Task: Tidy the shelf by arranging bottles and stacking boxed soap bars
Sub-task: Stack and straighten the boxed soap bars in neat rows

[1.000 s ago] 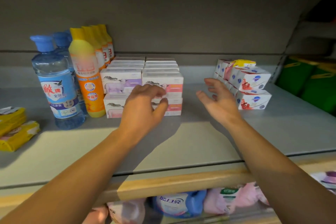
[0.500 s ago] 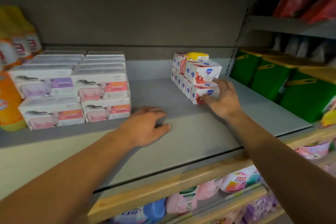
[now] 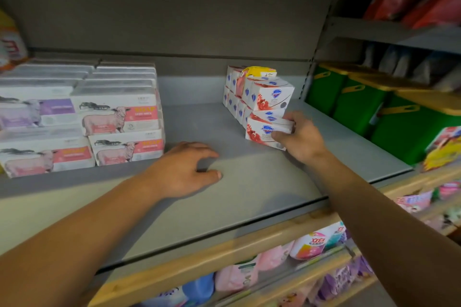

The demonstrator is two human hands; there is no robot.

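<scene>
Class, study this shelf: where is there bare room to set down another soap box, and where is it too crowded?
Bare grey shelf lies between the sheep-print soap boxes and the small red-and-white soap boxes, though the left hand rests there. A narrower bare strip runs right of the right hand, toward the green bins. The two stacks themselves are crowded.

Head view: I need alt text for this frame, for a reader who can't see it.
The right hand grips the front white-and-red soap box at the bottom of a small stack on a grey shelf. The left hand rests open on the shelf, beside stacked sheep-print soap boxes. Green bins sit further right.
</scene>
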